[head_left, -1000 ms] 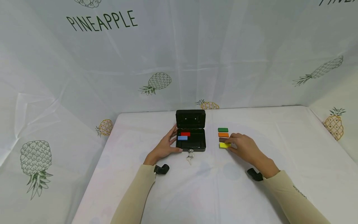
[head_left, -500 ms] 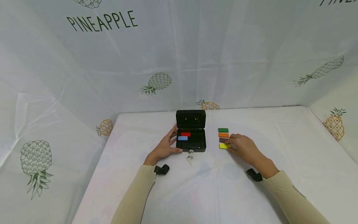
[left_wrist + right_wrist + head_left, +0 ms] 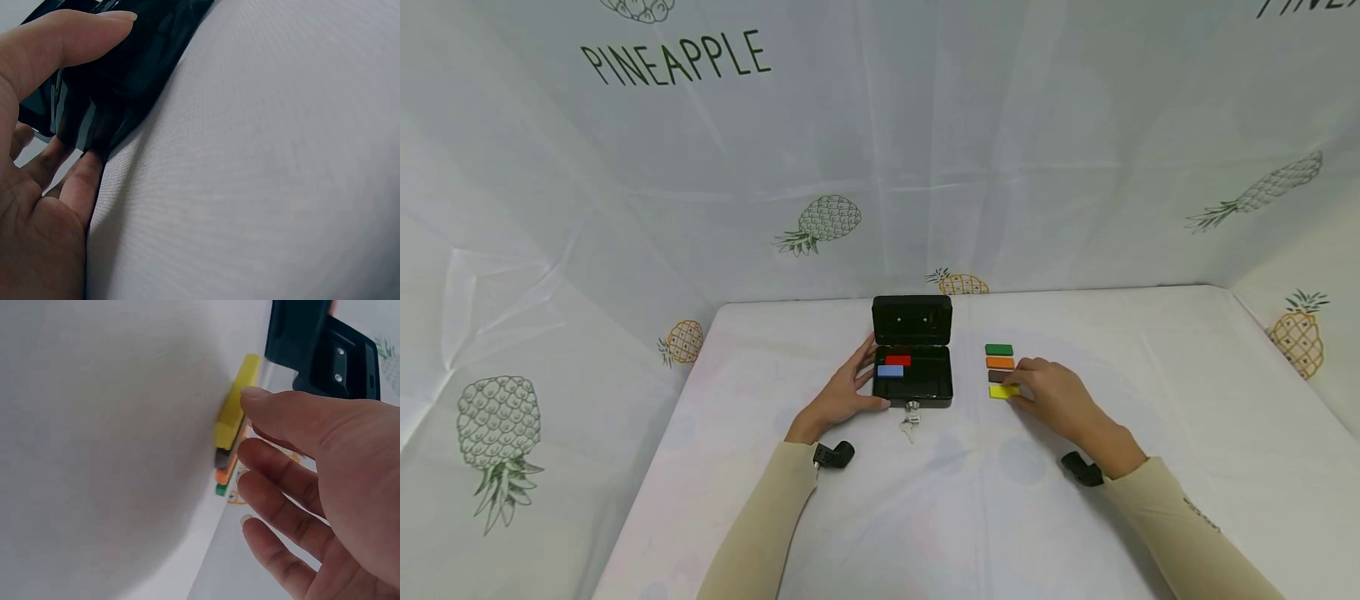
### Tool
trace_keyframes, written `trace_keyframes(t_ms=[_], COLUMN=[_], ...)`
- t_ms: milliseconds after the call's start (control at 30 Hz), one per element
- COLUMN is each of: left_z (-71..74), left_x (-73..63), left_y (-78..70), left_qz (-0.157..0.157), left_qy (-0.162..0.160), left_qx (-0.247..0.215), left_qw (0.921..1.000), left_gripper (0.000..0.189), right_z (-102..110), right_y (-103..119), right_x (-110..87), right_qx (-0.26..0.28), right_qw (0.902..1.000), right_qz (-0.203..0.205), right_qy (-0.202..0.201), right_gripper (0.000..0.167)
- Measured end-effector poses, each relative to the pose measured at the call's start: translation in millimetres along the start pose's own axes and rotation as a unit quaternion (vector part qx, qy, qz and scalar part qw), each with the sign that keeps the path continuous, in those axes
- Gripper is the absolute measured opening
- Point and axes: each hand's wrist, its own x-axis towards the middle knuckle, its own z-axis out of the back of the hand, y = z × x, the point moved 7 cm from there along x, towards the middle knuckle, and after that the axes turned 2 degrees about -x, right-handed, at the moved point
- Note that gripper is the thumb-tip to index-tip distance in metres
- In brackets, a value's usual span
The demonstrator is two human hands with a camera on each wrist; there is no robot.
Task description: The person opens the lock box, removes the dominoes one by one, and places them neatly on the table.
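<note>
A small black cash box (image 3: 928,383) stands with its lid (image 3: 912,320) up. A red block (image 3: 898,361) and a blue block (image 3: 891,372) lie inside it. My left hand (image 3: 838,398) grips the box's left side, thumb at the front corner and fingers along the side wall. Right of the box, flat blocks lie in a column: green (image 3: 998,350), orange (image 3: 1000,362), dark brown (image 3: 997,377) and yellow at the front. The fingers of my right hand (image 3: 1056,398) pinch the yellow block (image 3: 232,412) at its right end, still on the table.
A key ring with keys (image 3: 908,429) hangs from the lock at the front of the box. The table (image 3: 917,517) has a white cloth, and a pineapple-print curtain (image 3: 1037,167) stands behind its far edge.
Almost nothing differs. Both hands stay where they were, and the yellow block has barely shifted, if at all, at the front of the column.
</note>
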Motion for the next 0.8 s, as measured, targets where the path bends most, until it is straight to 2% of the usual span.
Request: trace_keyframes(t_ms=[300,500,800], left_z=[0.3,0.5,0.0], left_x=[-0.4,-0.3,0.1], left_y=[0.4,-1.0,-4.0], left_qz=[0.003,-0.001,-0.011], left_qy=[-0.001,-0.002,0.004], left_qx=[0.002,-0.002,-0.007], left_qw=[1.0,1.0,0.9999], left_gripper=[0.122,0.121,0.121], right_z=[9.6,15.0,12.2], right_y=[18.3,40.3,68.2], right_x=[10.6,23.4,47.1], right_qx=[0.007,0.01,0.008], right_qw=[0.9998,0.9987,0.9961], right_qz=[0.015,0.044,0.083], right_qy=[-0.006,-0.024,-0.028], right_gripper=[0.027,0.025,0.025])
